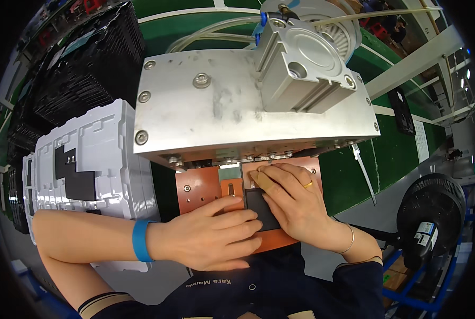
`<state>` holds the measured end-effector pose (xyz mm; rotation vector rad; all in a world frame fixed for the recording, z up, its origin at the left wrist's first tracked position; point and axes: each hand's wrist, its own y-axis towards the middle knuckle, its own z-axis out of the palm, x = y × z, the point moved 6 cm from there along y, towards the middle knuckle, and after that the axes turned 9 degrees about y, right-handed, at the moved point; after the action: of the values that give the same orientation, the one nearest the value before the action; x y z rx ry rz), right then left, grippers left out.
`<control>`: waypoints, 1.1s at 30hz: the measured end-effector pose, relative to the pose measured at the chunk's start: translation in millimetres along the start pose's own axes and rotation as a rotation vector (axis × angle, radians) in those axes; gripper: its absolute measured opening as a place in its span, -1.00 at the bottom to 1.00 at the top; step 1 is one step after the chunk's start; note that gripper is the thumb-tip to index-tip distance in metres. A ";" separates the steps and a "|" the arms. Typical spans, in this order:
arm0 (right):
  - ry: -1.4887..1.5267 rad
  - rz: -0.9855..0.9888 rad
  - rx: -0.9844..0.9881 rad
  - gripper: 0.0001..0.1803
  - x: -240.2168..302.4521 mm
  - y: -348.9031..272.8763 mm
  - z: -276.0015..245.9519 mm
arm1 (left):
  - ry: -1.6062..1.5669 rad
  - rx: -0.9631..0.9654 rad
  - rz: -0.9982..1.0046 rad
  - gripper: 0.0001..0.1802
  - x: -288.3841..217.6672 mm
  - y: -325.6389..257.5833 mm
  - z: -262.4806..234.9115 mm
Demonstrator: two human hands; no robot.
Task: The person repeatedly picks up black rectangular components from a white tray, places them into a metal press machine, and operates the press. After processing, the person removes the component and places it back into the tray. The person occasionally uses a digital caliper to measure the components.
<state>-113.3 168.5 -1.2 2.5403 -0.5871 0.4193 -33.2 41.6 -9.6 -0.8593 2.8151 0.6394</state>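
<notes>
Under the front edge of a metal press lies an orange-red fixture plate (199, 183) with a black flat part (259, 208) in it. My right hand (301, 204) bends over the part from the right, its fingers pressed together and closed at the part's far end. Tan covers (267, 184) show on its fingertips. The exact grip under those fingers is hidden. My left hand (216, 234) has its fingers stretched out over the plate's left side and the near part of the black piece. A small orange block (231, 188) with a slot stands just beyond its fingertips.
The press (221, 101) carries a metal cylinder (312, 64) with air hoses (211, 34). At left stand stacked white trays (107, 159) holding dark flat parts (80, 183), with black crates (88, 69) behind. A black fan (429, 218) stands right of the green table (349, 181).
</notes>
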 end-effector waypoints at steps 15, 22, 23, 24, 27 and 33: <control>0.086 0.100 -0.056 -0.55 -9.0 -15.1 -21.0 | 0.047 0.024 -0.041 -0.51 2.9 -1.6 -1.0; 0.207 0.115 0.073 -0.57 -5.9 -31.0 -21.7 | 0.044 0.010 -0.122 -0.49 4.0 -3.1 -1.5; 0.215 0.108 0.060 -0.58 -9.6 -26.3 -21.0 | 0.044 0.008 -0.158 -0.48 6.1 -3.0 -2.0; 0.224 0.100 0.047 -0.58 -14.0 -21.5 -20.2 | 0.043 0.006 -0.194 -0.46 8.2 -2.9 -2.5; 0.238 0.082 0.036 -0.59 -22.6 -8.9 -19.6 | 0.051 0.007 -0.274 -0.42 12.2 -3.2 -1.8; 0.245 0.061 0.025 -0.61 -24.2 -4.5 -18.7 | 0.060 0.033 -0.325 -0.35 14.9 -4.1 0.7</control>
<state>-135.3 189.7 3.0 2.4494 -0.5694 0.7517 -43.3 31.3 -15.3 -1.3112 2.6377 0.5244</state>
